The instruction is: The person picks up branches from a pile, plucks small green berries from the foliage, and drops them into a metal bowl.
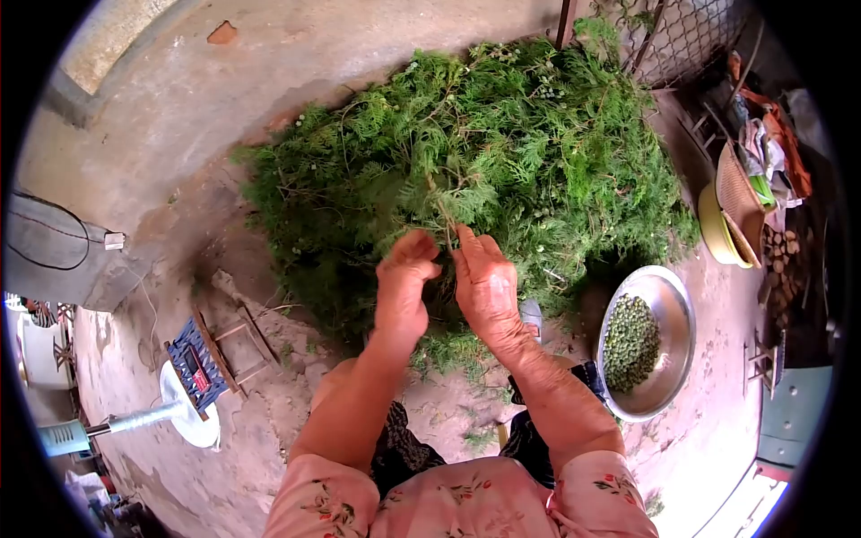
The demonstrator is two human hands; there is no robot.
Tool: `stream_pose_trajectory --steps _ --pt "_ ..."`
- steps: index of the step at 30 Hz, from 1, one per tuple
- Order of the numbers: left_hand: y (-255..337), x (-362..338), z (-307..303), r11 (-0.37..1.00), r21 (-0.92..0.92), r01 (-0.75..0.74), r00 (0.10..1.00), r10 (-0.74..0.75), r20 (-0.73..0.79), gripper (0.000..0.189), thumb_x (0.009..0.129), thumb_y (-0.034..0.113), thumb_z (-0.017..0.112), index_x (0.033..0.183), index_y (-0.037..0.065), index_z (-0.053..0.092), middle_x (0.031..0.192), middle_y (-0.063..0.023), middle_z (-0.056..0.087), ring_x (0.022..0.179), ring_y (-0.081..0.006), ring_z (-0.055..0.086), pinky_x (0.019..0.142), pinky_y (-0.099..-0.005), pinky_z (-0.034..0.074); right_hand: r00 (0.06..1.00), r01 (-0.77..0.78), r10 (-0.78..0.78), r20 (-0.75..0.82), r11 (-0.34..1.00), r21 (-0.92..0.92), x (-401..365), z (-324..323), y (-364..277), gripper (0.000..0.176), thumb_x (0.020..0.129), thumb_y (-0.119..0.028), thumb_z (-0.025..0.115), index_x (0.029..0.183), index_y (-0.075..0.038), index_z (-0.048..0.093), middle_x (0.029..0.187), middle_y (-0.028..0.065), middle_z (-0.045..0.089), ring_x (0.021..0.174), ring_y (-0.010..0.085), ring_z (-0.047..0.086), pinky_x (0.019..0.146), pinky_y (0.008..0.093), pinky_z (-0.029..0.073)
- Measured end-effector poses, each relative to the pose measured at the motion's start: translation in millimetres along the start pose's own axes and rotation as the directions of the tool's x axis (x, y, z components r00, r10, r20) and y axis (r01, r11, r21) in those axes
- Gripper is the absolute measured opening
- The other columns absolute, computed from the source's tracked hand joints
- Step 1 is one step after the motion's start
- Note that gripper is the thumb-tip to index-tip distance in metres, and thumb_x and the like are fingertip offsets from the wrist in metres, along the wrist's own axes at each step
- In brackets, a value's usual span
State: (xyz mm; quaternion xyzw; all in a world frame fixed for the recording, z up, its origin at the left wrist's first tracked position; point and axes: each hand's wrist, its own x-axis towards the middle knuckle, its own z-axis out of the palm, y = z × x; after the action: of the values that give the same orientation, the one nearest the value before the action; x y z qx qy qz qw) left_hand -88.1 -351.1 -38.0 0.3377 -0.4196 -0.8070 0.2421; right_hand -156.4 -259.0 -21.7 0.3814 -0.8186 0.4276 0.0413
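Note:
A big heap of green, scaly-leaved conifer branches (pixel 574 152) covers the ground in front of me. My right hand (pixel 487 285) pinches the thin brown stem of one conifer branch (pixel 439 202), whose leafy end points away from me over the heap. Close beside that stem, my left hand (pixel 404 282) is closed with its fingers curled; they are slightly blurred, and whatever is in them is hidden. To the right stands a wide metal basin (pixel 674 336), tilted in view, with many small green cones (pixel 630 343) inside.
On the left are a small stool with a blue patterned top (pixel 195 363) and a fan-like stand with a round white base (pixel 193 421). A yellow tub (pixel 713 229) and a woven basket (pixel 737 193) sit at the right. Behind the heap rises a wall (pixel 296 54) with wire mesh (pixel 691 40).

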Motion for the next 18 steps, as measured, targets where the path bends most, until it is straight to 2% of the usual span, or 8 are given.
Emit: stream_pose_trajectory --steps 3,6,9,11,13,15,17,18 --pt "34.2 -5.6 2.3 0.996 -0.073 0.045 0.979 -0.029 0.202 0.037 0.076 0.002 0.053 0.113 0.000 0.048 0.104 -0.0082 0.059 0.102 -0.0223 0.055 0.084 -0.0351 0.044 0.993 0.061 -0.045 0.113 0.989 -0.137 -5.1 1.8 4.3 0.036 0.074 -0.003 0.053 0.110 -0.004 0.053 0.077 0.0125 0.054 0.068 0.0303 0.059 0.056 0.0383 0.048" --pt "40.9 1.4 -5.9 0.943 -0.277 0.184 0.975 -0.139 0.174 0.028 0.082 0.010 0.054 0.108 -0.002 0.051 0.095 -0.0099 0.061 0.092 -0.0239 0.060 0.080 -0.0359 0.047 0.969 0.213 -0.186 0.166 0.963 -0.164 -14.2 5.0 -3.0 0.035 0.070 -0.002 0.054 0.104 -0.005 0.056 0.073 0.0100 0.051 0.069 0.0279 0.058 0.059 0.0365 0.048" --pt "35.7 20.2 -25.5 0.953 -0.196 0.232 0.971 -0.213 0.112 0.024 0.086 0.014 0.054 0.102 -0.004 0.055 0.090 -0.0120 0.062 0.080 -0.0236 0.062 0.072 -0.0350 0.050 0.947 0.262 -0.231 0.222 0.958 -0.121 -21.8 8.9 -2.7 0.030 0.074 -0.005 0.056 0.104 -0.009 0.059 0.072 0.0090 0.052 0.064 0.0285 0.056 0.055 0.0376 0.046" --pt "37.3 20.7 -22.7 0.940 -0.243 0.239 0.971 -0.238 0.032 0.019 0.084 0.009 0.054 0.096 -0.005 0.058 0.082 -0.0139 0.063 0.070 -0.0224 0.062 0.062 -0.0327 0.053 0.938 0.217 -0.171 0.301 0.968 -0.127 -21.9 5.2 -5.2 0.028 0.075 -0.007 0.058 0.103 -0.009 0.059 0.072 0.0085 0.051 0.065 0.0282 0.056 0.056 0.0373 0.046" --pt "41.7 15.4 -18.2 0.966 -0.207 0.152 0.988 -0.141 0.067 0.018 0.084 0.008 0.054 0.094 -0.005 0.058 0.081 -0.0151 0.063 0.069 -0.0216 0.062 0.058 -0.0323 0.051 0.908 0.055 -0.078 0.411 0.996 0.068 -18.9 0.7 -1.1 0.021 0.076 -0.011 0.060 0.097 -0.009 0.061 0.075 0.0098 0.053 0.073 0.0281 0.058 0.062 0.0375 0.047" --pt "42.0 12.2 -16.3 0.985 -0.140 0.101 0.993 -0.091 0.071 0.018 0.084 0.008 0.054 0.096 -0.004 0.058 0.079 -0.0152 0.062 0.063 -0.0204 0.058 0.054 -0.0312 0.048 0.920 0.048 -0.106 0.378 0.986 0.160 -14.3 3.5 12.3 0.015 0.078 -0.014 0.063 0.092 -0.008 0.062 0.078 0.0105 0.056 0.071 0.0283 0.059 0.061 0.0353 0.047" --pt "40.8 9.1 -12.0 0.996 -0.078 0.050 0.996 -0.044 0.082 0.018 0.083 0.008 0.054 0.097 -0.003 0.058 0.078 -0.0153 0.062 0.057 -0.0192 0.054 0.051 -0.0301 0.045 0.986 -0.124 0.073 0.149 0.923 0.365 -7.6 -1.0 15.5 0.012 0.077 -0.010 0.064 0.088 -0.005 0.063 0.081 0.0126 0.060 0.066 0.0268 0.058 0.060 0.0322 0.047" --pt "40.7 7.5 -9.8 0.999 -0.031 0.027 0.997 -0.024 0.075 0.018 0.083 0.008 0.055 0.097 -0.003 0.058 0.077 -0.0152 0.062 0.055 -0.0184 0.053 0.049 -0.0288 0.042 0.991 -0.130 0.115 0.064 0.920 0.370 -1.7 -4.9 14.7 0.011 0.077 -0.003 0.064 0.089 -0.003 0.063 0.081 0.0101 0.062 0.063 0.0200 0.058 0.059 0.0275 0.047"
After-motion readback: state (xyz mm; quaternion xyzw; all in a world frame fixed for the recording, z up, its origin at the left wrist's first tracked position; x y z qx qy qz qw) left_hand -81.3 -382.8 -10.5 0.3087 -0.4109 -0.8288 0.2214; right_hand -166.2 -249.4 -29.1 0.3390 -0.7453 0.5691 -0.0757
